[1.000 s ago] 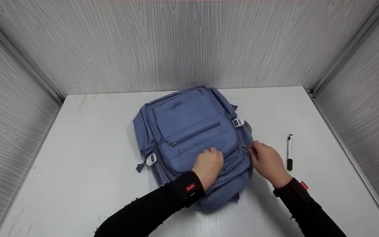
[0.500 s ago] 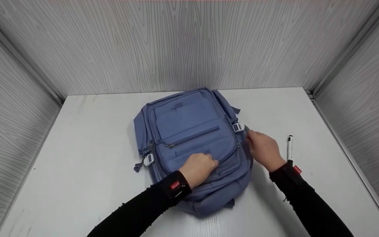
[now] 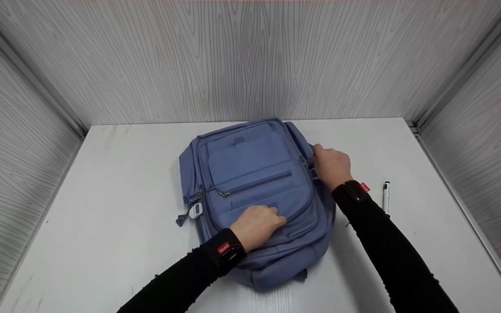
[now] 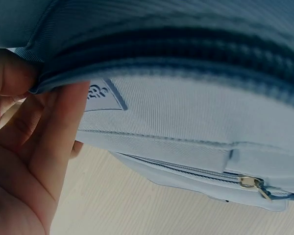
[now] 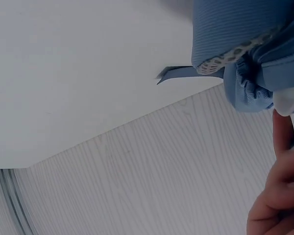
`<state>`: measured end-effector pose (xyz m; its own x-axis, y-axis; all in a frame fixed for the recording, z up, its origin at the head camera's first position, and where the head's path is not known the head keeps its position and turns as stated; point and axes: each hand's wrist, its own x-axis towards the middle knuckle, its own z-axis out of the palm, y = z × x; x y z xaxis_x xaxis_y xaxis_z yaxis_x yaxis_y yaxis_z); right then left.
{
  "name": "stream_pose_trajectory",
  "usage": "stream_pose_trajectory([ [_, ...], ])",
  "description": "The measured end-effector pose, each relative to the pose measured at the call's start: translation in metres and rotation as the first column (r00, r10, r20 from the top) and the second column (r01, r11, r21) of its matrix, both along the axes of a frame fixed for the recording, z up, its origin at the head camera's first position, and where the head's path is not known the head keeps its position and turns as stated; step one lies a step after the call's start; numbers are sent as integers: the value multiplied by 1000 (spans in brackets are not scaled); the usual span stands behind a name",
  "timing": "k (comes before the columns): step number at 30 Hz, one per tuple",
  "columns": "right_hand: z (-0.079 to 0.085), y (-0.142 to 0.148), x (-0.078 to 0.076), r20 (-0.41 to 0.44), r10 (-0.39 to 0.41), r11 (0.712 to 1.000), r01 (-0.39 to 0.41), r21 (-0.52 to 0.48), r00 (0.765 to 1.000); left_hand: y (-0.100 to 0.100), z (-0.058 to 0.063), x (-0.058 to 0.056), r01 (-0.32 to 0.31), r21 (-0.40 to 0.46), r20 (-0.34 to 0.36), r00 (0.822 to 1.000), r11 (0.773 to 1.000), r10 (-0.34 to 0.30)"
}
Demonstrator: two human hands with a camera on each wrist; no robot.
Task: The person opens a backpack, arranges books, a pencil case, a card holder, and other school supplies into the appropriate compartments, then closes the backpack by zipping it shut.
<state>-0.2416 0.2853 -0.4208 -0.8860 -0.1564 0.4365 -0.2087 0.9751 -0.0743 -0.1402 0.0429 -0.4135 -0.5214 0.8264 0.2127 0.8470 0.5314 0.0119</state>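
A blue backpack (image 3: 250, 161) lies front side up on the white table. My left hand (image 3: 257, 226) pinches a fold of cloth on its lower front. In the left wrist view, thumb and fingers (image 4: 59, 132) grip the cloth at the end of a curved zipper edge (image 4: 186, 73). At the backpack's right side, my right hand (image 3: 332, 166) has its fingers curled at a zipper pull (image 3: 308, 161), which they mostly cover. The right wrist view shows a fingertip (image 5: 283, 129) beside a white buckle (image 5: 286, 100).
A marker pen (image 3: 386, 198) lies right of the backpack, partly behind the right sleeve. A second white buckle (image 3: 195, 211) hangs at the left side. A horizontal zipper (image 3: 257, 183) crosses the front. Wood-grain panels (image 3: 250, 61) enclose the table at the back and sides.
My right hand has moved up the backpack's right side, and the zipper pull has gone up with it. My left hand has shifted slightly left and down, still pinching the cloth.
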Motion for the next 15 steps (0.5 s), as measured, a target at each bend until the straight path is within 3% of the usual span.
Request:
stream_pose_trajectory([
  [5, -1, -10, -8, -2, -17, 1000, 17, -13, 1000, -2, 0, 2, -12, 0, 3, 1000, 1000, 12],
  [9, -1, -8, -6, 50, 11, 999, -9, -53, 999, -8, -2, 3, -45, 1, 8, 999, 999, 45],
  [12, -2, -1, 1, 50, 66, 996, -63, -62, 997, -17, -6, 5, -68, 25, 17, 998, 997, 67],
  [15, -5, 4, 14, -22, 167, 985, -168, -40, 986, -30, -10, 7, -84, 72, 36, 996, 994, 82],
])
